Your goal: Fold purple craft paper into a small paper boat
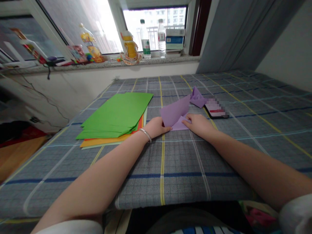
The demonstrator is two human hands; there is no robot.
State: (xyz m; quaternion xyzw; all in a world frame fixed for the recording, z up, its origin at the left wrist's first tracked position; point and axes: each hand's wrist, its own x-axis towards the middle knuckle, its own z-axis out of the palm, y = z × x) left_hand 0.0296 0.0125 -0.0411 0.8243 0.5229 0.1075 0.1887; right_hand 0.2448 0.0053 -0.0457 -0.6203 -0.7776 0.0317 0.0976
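Note:
A sheet of purple paper (pixel 175 110), partly folded, lies on the plaid-covered surface between my hands. Its back part stands up at a slant, while a folded flap rests low at the front. My left hand (pixel 156 127), with a silver bangle at the wrist, grips the paper's left corner with thumb and fingers. At the right edge, my right hand (pixel 198 124) pinches the folded flap between thumb and fingers. Just behind that hand sits a folded purple paper shape (pixel 197 97) with a pointed top, touching or close to a phone (pixel 215 109).
Left of my hands is a stack of green paper (pixel 117 112), with orange paper (pixel 104 142) and other colours beneath. The plaid cloth (pixel 180 182) covers the surface up to the front edge. Bottles, including a green-capped one (pixel 145 42), and boxes (pixel 174 40) line the windowsill.

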